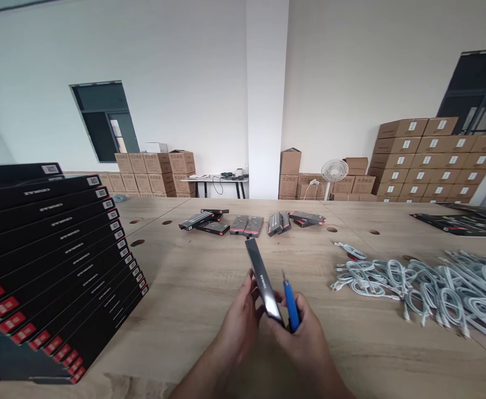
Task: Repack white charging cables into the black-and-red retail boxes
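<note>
A slim black box [264,282] with white lettering on its narrow side stands on a slant between my hands, above the wooden table. My left hand [243,316] grips it along its left side. In my right hand [303,335] is a blue utility knife [291,305], its thin tip pointing up and away from me. My right thumb and fingers also lie at the box's lower end. Beyond my hands, several similar flat boxes [246,225] lie across the table.
A tall stack of black boxes [72,249] with red labels rises at left. Coiled white cables [396,277] are heaped at right, with flat black printed sheets or boxes [463,223] behind them. Cartons [417,145], a fan [334,170] and a side table [213,179] stand by the wall.
</note>
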A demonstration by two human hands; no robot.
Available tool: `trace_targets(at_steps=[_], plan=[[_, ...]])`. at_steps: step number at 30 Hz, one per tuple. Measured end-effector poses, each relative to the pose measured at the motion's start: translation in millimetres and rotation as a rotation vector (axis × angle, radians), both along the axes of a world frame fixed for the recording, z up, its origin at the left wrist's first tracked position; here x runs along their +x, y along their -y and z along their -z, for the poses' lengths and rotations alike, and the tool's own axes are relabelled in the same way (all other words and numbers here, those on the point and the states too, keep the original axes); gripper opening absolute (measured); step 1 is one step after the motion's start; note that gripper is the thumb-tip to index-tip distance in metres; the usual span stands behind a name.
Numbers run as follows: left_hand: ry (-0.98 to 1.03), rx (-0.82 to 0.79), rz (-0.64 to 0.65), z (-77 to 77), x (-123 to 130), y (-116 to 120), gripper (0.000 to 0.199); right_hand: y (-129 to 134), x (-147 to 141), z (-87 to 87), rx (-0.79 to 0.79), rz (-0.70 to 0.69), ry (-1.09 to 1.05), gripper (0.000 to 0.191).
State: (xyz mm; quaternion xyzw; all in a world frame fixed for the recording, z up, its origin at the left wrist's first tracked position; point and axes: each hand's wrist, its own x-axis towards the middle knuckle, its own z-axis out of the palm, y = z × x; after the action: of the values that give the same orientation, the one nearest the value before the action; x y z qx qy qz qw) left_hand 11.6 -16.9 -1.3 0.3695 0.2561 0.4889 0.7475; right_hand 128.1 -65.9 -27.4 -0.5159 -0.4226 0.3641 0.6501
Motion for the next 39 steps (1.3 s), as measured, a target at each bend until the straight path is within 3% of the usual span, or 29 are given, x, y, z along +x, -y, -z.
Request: trace_targets(at_steps=[5, 10, 22, 27, 33, 36, 39], plan=[[-0.011, 0.118, -0.046, -8.9, -8.2, -4.2, 0.055, -6.0, 18.8, -5.2, -0.024, 0.038, -0.268, 0.048], [0.036, 0.122, -0.114, -13.9, -9.7, 0.3, 0.046, -5.0, 25.9, -5.0, -0.001, -0.047, -0.493, 0.050], [0.056, 0.120, -0.175, -15.8, -13.0, -1.1, 0.041, -6.7, 25.0, 3.1, 0.008, -0.116, -0.551, 0.048], [0.015, 0.111, -0.193, -14.5, -14.3, -4.2, 0.040, -6.5, 24.6, -2.2, -0.022, -0.100, -0.511, 0.052], [-0.105, 0.172, -0.206, -8.0, -11.8, -6.8, 0.061, -3.8, 15.5, -1.6, 0.028, -0.008, -0.116, 0.041], [-0.138, 0.158, -0.192, -6.4, -8.7, -3.0, 0.057, 2.4, 4.4, 1.4, 0.044, -0.095, -0.006, 0.037], [-0.091, -0.032, -0.164, -9.2, -13.6, -3.8, 0.051, 9.6, -2.7, -0.5, 0.067, -0.202, 0.015, 0.047]])
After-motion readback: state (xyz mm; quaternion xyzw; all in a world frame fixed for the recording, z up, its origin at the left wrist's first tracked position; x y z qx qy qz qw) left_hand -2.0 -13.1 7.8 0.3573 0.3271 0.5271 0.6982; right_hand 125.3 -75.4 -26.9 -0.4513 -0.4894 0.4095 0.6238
